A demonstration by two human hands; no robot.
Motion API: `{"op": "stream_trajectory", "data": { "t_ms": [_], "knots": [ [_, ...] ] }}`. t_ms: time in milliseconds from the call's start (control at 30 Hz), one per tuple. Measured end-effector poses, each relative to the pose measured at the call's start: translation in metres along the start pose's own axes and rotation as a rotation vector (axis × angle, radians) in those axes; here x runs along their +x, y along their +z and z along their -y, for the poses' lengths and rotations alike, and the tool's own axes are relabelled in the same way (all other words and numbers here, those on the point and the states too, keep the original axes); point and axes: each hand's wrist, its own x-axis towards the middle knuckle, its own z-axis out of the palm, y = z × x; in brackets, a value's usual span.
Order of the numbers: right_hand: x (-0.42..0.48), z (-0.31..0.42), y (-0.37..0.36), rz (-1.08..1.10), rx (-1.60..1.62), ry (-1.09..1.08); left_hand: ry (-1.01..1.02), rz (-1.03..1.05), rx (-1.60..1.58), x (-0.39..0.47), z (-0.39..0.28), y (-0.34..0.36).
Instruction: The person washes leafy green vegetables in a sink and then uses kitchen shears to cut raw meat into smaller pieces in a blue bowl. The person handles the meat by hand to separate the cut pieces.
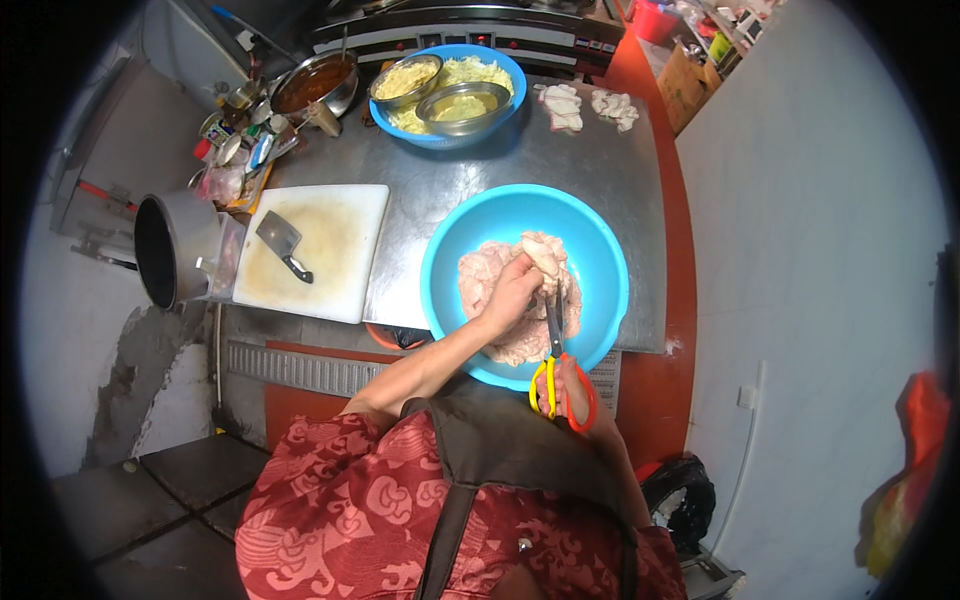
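A light blue plastic basin [442, 300] stands at the front edge of the steel table and holds a heap of pale pink raw meat [484, 270], perhaps poultry or offal. Over the heap, my left hand [514, 289] grips one piece of the meat [544, 255] by its near side. My right hand [574, 386] is at the basin's near rim, with its fingers in the loops of a pair of scissors [555, 330]. One scissor handle is yellow and the other red. The blades point away from me and their tips meet the held piece; whether they are parted is hard to tell.
Left of the basin, a cleaver [281, 240] lies on a white cutting board [337, 262]. Beside it a large metal pot [176, 247] is tipped sideways. Farther back stand a blue colander [514, 67] with food bowls, a bowl of red sauce [315, 82] and crumpled cloths [561, 107]. A wall [795, 247] rises to the right.
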Motion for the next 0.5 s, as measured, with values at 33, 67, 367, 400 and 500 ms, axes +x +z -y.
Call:
{"op": "stream_trajectory", "data": {
  "t_ms": [33, 67, 367, 400, 500],
  "knots": [
    [-0.001, 0.002, 0.002, -0.009, 0.010, 0.000, 0.019, -0.001, -0.032, -0.001, -0.003, 0.005],
    [-0.001, 0.003, 0.003, -0.018, 0.021, 0.001, 0.019, -0.007, -0.043, -0.002, -0.007, 0.008],
    [0.019, -0.012, -0.010, -0.015, 0.142, -0.069, -0.056, 0.031, -0.178, -0.001, 0.013, 0.005],
    [0.018, -0.013, -0.010, -0.028, 0.041, -0.111, -0.055, 0.037, -0.208, -0.003, 0.004, 0.009],
    [0.015, -0.011, -0.006, -0.055, -0.162, -0.196, -0.083, -0.025, -0.244, -0.009, -0.007, 0.018]
  ]
}}
